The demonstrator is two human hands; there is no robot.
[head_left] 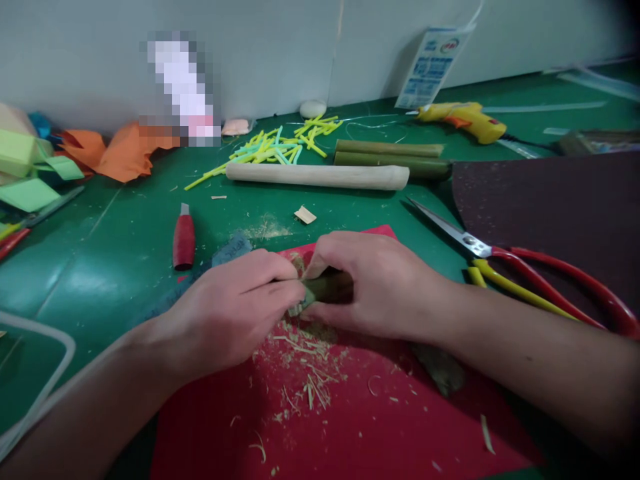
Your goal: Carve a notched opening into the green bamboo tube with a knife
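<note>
A short green bamboo piece (pixel 330 287) lies in the grip of my right hand (pixel 380 283), its fingers and thumb curled round it. My left hand (pixel 240 303) is closed at the bamboo's left end. From its fingertips shows a small folded grey-green piece (pixel 296 308), perhaps sandpaper; most of it is hidden. Fine shavings and dust (pixel 310 360) are scattered below both hands on a red sheet (pixel 360 427). Beside my left hand lies a blue-grey printed scrap (pixel 233 248), partly covered.
A red-handled blade (pixel 184 240) lies at left, and scissors (pixel 493 253) with an exposed point lie right. Behind are a peeled pale stick (pixel 317 176), green bamboo lengths (pixel 390 159), yellow-green straw pieces (pixel 265 147) and a yellow glue gun (pixel 463 121). Orange paper (pixel 130 152) sits far left.
</note>
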